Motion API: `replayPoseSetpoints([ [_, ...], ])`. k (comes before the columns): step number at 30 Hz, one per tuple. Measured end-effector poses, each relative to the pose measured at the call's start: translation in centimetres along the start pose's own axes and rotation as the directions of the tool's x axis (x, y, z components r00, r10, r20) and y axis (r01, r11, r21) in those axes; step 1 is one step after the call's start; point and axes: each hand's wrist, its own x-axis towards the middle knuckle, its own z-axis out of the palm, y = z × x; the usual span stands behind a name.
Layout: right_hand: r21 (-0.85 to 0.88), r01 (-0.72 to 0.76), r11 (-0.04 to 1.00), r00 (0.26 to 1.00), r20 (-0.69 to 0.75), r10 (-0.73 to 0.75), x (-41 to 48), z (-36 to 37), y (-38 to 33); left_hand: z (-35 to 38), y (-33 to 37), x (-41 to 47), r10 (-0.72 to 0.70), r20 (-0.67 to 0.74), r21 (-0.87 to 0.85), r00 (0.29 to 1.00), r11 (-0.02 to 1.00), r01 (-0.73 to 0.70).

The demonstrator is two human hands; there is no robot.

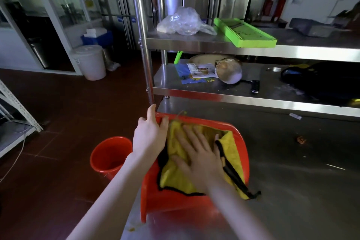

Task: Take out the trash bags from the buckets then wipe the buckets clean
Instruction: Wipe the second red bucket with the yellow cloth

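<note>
A red bucket lies on its side on the steel table, its base toward the shelves. My left hand grips the bucket's far end, fingers curled over the edge. Draped over the bucket's upper side is a yellow cloth with black trim. My right hand lies flat on that cloth with straight, spread fingers, pressing it against the bucket. A second red bucket stands upright on the floor to the left of the table, with nothing visible inside it.
The steel table carries a two-tier steel shelf holding a clear plastic bag, a green slicer, a pan and a black bag. A lidded white bucket stands on the red tiled floor at far left.
</note>
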Motion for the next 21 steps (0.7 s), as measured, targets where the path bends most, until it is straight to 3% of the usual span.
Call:
replayPoseSetpoints([
  [3, 0.012, -0.238, 0.971, 0.971, 0.008, 0.238, 1.3, -1.7, 5.1, -0.2, -1.0, -1.0, 0.042, -0.052, -0.114, 0.998, 0.992, -0.047],
  [6, 0.006, -0.364, 0.931, 0.918, 0.174, 0.357, 3.6, -3.7, 7.7, -0.5, -1.7, -2.6, 0.075, -0.068, -0.230, 0.995, 0.969, -0.089],
  [8, -0.023, -0.278, 0.960, 0.940, 0.198, 0.277, 4.5, -3.8, 6.2, -0.5, -2.2, -3.4, 0.093, -0.105, -0.254, 0.990, 0.960, -0.117],
  [11, -0.010, -0.020, 1.000, 0.988, 0.153, 0.021, 4.6, -2.3, 0.5, -0.6, -2.6, -3.7, 0.115, -0.114, -0.269, 0.987, 0.953, -0.142],
  [13, -0.019, 0.148, 0.989, 0.982, 0.125, -0.145, 3.8, -1.1, -3.5, -0.7, -2.8, -3.6, 0.137, -0.096, -0.257, 0.986, 0.954, -0.157],
  [15, -0.014, 0.225, 0.974, 0.971, 0.089, -0.223, 3.1, -0.6, -5.3, -0.9, -2.8, -3.8, 0.176, -0.083, -0.239, 0.981, 0.952, -0.191],
  [18, 0.007, 0.206, 0.978, 0.977, 0.044, -0.206, 2.3, -1.0, -2.7, -1.0, -3.4, -4.2, 0.176, -0.104, -0.254, 0.979, 0.947, -0.197],
  [21, -0.042, -0.054, 0.998, 0.998, 0.030, 0.056, 2.0, -2.3, 2.8, -0.9, -4.3, -4.7, 0.160, -0.144, -0.294, 0.977, 0.935, -0.197],
])
